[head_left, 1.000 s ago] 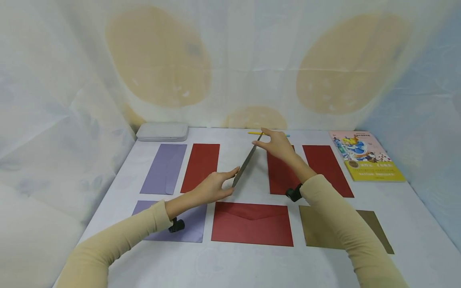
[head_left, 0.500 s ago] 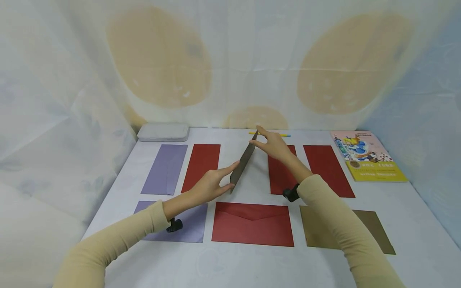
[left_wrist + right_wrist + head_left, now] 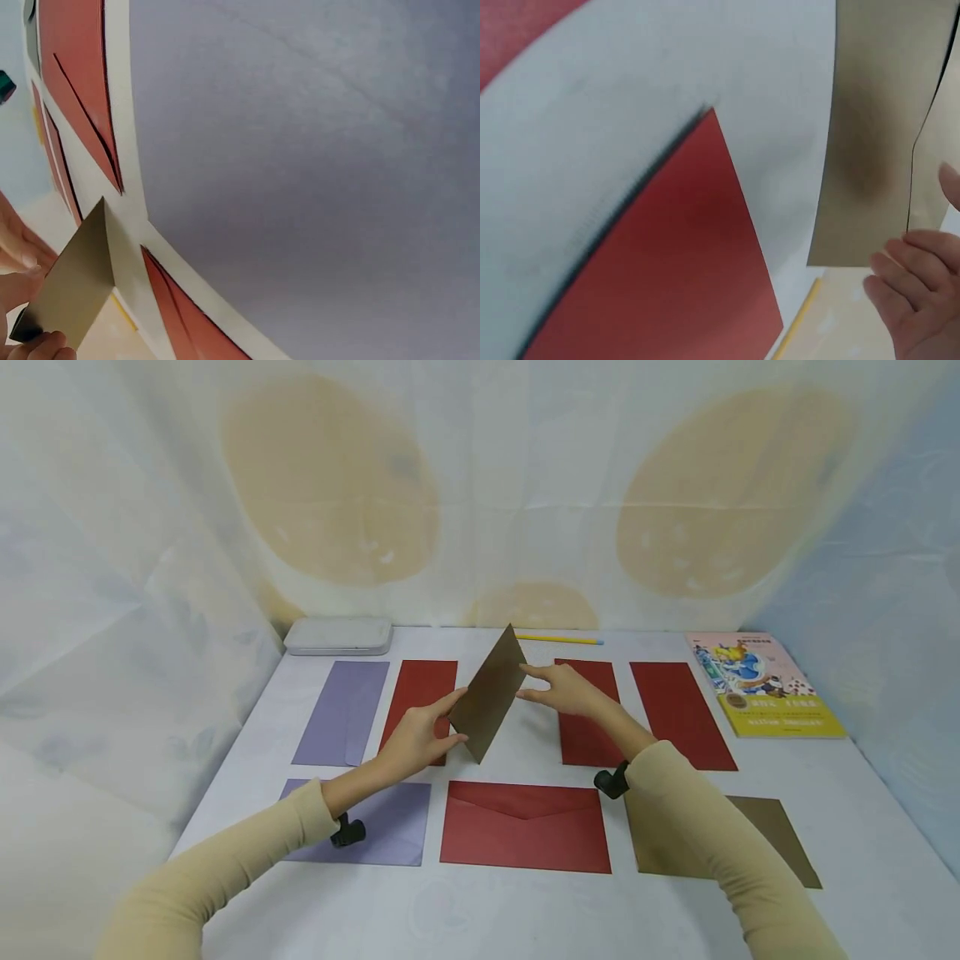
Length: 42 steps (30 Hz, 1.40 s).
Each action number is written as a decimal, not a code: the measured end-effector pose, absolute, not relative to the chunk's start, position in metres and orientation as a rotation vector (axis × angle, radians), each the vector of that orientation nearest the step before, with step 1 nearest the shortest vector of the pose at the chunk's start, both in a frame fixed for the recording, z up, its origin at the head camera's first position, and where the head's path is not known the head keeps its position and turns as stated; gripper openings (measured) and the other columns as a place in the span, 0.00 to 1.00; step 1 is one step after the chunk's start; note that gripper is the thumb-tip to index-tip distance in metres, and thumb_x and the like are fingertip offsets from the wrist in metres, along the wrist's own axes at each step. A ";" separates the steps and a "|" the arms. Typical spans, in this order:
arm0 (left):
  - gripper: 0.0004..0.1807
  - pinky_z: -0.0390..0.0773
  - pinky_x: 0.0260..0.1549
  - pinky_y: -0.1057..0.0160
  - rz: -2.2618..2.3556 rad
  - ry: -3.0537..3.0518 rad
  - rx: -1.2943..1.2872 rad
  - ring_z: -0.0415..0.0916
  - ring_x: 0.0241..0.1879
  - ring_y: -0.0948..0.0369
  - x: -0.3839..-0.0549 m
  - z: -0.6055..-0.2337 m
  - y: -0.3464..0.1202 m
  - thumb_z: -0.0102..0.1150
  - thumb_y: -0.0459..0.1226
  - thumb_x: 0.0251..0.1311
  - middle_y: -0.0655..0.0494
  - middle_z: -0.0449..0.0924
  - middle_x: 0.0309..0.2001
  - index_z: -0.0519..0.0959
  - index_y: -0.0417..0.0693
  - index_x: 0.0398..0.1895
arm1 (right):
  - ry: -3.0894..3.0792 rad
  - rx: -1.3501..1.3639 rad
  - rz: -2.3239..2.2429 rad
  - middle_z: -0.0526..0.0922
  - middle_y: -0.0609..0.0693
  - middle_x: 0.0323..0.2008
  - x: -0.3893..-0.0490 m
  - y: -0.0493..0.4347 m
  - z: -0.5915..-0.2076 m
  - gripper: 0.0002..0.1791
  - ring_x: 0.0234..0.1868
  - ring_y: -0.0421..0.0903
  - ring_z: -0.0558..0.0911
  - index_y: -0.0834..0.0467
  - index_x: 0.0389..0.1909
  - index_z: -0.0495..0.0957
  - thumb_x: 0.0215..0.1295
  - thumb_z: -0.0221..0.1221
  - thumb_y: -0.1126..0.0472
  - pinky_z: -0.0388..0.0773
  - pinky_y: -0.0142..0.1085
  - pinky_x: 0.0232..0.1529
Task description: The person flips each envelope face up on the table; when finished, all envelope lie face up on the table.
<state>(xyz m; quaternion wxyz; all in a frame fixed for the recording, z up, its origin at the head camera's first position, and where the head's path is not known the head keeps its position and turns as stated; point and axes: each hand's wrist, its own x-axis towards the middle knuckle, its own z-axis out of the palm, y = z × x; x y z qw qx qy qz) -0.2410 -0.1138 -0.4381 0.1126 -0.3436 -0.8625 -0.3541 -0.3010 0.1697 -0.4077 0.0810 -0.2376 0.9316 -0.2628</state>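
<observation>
A brown envelope (image 3: 491, 697) stands tilted above the middle of the table, its broad face turned towards me. My left hand (image 3: 415, 737) pinches its left edge between thumb and fingers, also visible at the lower left of the left wrist view. My right hand (image 3: 567, 691) is at the envelope's right edge, thumb and fingers spread apart. In the right wrist view the brown envelope (image 3: 870, 150) shows its flap line, with the right fingers (image 3: 922, 270) beside it and the thumb separate. Whether those fingers touch the paper is hard to tell.
Purple envelopes (image 3: 343, 714) lie at left, red envelopes (image 3: 525, 827) at front centre and on both sides, another brown envelope (image 3: 776, 839) at front right. Behind are a pale flat case (image 3: 337, 635), a yellow pencil (image 3: 562, 639) and a book (image 3: 765, 685). Curtains enclose the table.
The brown envelope has turned from nearly edge-on to show its broad face and shifted slightly left. My left hand moved left with it; my right hand came lower, off its far top corner.
</observation>
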 end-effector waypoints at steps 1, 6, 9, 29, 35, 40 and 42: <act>0.41 0.61 0.16 0.69 -1.050 -2.529 -0.991 0.75 0.24 0.55 -0.242 -0.439 -0.115 0.74 0.32 0.48 0.47 0.84 0.43 0.68 0.42 0.68 | 2.753 -0.728 -0.765 0.82 0.65 0.41 -0.300 0.169 -0.408 0.35 0.31 0.50 0.72 0.62 0.69 0.63 0.67 0.58 0.50 0.71 0.41 0.35; 0.40 0.67 0.22 0.67 -1.122 -2.532 -0.929 0.81 0.45 0.55 -0.245 -0.442 -0.121 0.75 0.33 0.47 0.47 0.81 0.53 0.69 0.40 0.66 | 2.625 -0.809 -0.661 0.69 0.62 0.64 -0.296 0.165 -0.411 0.35 0.60 0.55 0.73 0.65 0.68 0.64 0.67 0.58 0.49 0.74 0.43 0.48; 0.40 0.74 0.28 0.61 -1.158 -2.541 -0.903 0.79 0.51 0.54 -0.246 -0.442 -0.122 0.76 0.33 0.46 0.46 0.78 0.56 0.70 0.39 0.66 | 2.578 -0.820 -0.612 0.67 0.62 0.66 -0.295 0.162 -0.414 0.36 0.63 0.55 0.71 0.65 0.69 0.63 0.67 0.58 0.47 0.74 0.44 0.52; 0.35 0.77 0.30 0.67 -1.144 -2.686 -0.892 0.81 0.36 0.60 -0.247 -0.452 -0.120 0.77 0.39 0.45 0.47 0.83 0.48 0.76 0.38 0.59 | 2.594 -0.826 -0.559 0.70 0.63 0.64 -0.290 0.164 -0.424 0.35 0.63 0.55 0.71 0.66 0.68 0.64 0.66 0.60 0.51 0.72 0.46 0.57; 0.31 0.59 0.16 0.70 -0.986 -2.782 -0.993 0.63 0.15 0.69 -0.248 -0.455 -0.116 0.75 0.42 0.49 0.56 0.79 0.20 0.79 0.40 0.57 | 2.603 -0.825 -0.550 0.68 0.62 0.65 -0.290 0.165 -0.424 0.35 0.65 0.55 0.69 0.68 0.67 0.64 0.66 0.60 0.52 0.70 0.47 0.59; 0.29 0.62 0.16 0.70 -0.750 -2.824 -1.102 0.61 0.16 0.70 -0.248 -0.455 -0.111 0.74 0.45 0.50 0.61 0.74 0.17 0.80 0.40 0.54 | 2.614 -0.829 -0.538 0.69 0.63 0.64 -0.290 0.166 -0.427 0.35 0.59 0.51 0.74 0.69 0.67 0.64 0.66 0.61 0.52 0.73 0.43 0.54; 0.28 0.64 0.17 0.69 -0.619 -2.824 -1.134 0.62 0.18 0.69 -0.247 -0.455 -0.110 0.73 0.46 0.49 0.59 0.78 0.21 0.81 0.41 0.52 | 2.617 -0.838 -0.538 0.70 0.63 0.64 -0.290 0.166 -0.427 0.35 0.53 0.49 0.75 0.70 0.66 0.64 0.66 0.61 0.53 0.74 0.40 0.49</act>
